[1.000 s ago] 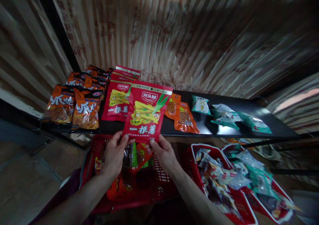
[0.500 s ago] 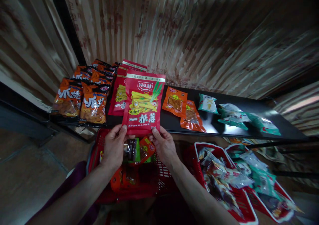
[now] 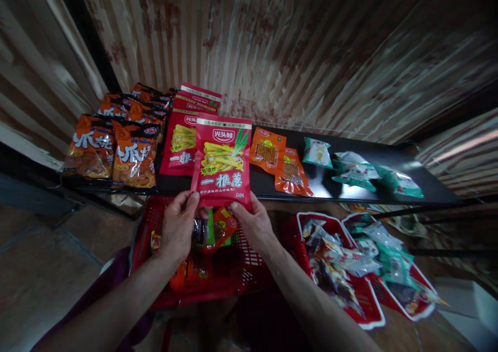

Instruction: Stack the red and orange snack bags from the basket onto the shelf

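Head view: the left hand point(image 3: 177, 230) and the right hand point(image 3: 254, 225) both grip the red pouch point(image 3: 222, 160), pinching its lower corners with the thumbs on the printed front. The pouch is held up before the shelf point(image 3: 373, 149), its bottom below the front edge; whether it touches the shelf, I cannot tell. Compared with a second ago it is straighter and lies further left, covering more of the matching pouches point(image 3: 181, 139) and no longer hiding part of the nearer orange packets point(image 3: 265, 149) to its right. I judge this as adjustment within the grasp; the pouch is not yet let go. Below the hands sits the red basket point(image 3: 251, 261), holding a green packet point(image 3: 210, 229), an orange one point(image 3: 225, 230) beside it, a small yellow packet point(image 3: 155, 240) at the left, and more orange wrapping point(image 3: 190, 274) lower down, too dark to count. Further right, two white-rimmed baskets point(image 3: 375, 295) stand side by side: the nearer one has brown packets point(image 3: 330, 269) piled in it, the farther one teal packets point(image 3: 397, 261). On the shelf, snack bags point(image 3: 135, 157) fill the left end and teal bags point(image 3: 318, 152) lie toward the right.
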Tool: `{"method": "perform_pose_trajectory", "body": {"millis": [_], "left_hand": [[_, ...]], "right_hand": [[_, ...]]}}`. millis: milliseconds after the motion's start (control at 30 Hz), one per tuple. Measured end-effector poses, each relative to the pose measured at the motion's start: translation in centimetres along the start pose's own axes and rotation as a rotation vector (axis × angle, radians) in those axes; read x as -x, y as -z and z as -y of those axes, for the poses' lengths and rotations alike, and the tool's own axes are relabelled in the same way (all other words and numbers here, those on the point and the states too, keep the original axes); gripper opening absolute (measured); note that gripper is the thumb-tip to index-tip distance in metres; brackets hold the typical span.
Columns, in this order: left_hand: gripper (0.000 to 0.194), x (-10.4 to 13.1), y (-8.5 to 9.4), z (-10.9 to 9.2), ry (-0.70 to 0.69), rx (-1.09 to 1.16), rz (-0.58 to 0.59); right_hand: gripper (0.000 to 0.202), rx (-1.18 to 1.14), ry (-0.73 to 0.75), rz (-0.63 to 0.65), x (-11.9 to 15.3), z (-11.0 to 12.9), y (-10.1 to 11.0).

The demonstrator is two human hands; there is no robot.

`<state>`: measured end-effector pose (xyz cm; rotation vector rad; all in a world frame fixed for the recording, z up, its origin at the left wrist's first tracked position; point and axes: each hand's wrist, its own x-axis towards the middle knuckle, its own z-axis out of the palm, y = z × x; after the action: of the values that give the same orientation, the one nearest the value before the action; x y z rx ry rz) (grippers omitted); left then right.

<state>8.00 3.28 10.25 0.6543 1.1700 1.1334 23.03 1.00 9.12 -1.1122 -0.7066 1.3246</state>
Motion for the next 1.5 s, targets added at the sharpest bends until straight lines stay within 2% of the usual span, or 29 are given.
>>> {"method": "perform_pose_trajectory", "body": {"millis": [167,300,533,800,967,1100,1267,1500], "left_hand": [[0.036,0.7,-0.5,0.2,-0.012,-0.078,0.078],[0.051,0.8,-1.1,0.8,-0.035,-0.016,0.117],[0.043,1.1,-2.0,1.3,-0.017,-0.077,0.16],[0.038,0.6,-1.1,1.6,-0.149,-0.178,0.158],[0.036,0.4,-0.5,1.4,-0.186,-0.209,0.165],[0.038,-0.1,-0.2,0.7,-0.224,-0.173,0.091],[0.045,-1.0,0.0,-0.3,-0.241,-0.091,0.009],[0.054,-1.6,1.6,-1.4,-0.312,-0.047,-0.038]], "right_hand": [[0.027,0.01,0.009,-0.067,0.4,0.1,1.1],[0.024,-0.051,-0.003,-0.064,0.8,1.0,1.4],[0.022,-0.039,-0.012,-0.066,1.4,1.3,2.8],[0.022,-0.084,-0.035,-0.039,1.6,1.6,3.4],[0.019,-0.003,-0.012,-0.026,0.9,0.8,3.4],[0.022,0.039,0.026,0.0,-0.1,0.7,2.2],[0.021,0.037,0.061,0.044,-1.6,0.8,-0.6],[0.023,0.0,0.057,0.034,-4.3,0.2,-4.1]]}}
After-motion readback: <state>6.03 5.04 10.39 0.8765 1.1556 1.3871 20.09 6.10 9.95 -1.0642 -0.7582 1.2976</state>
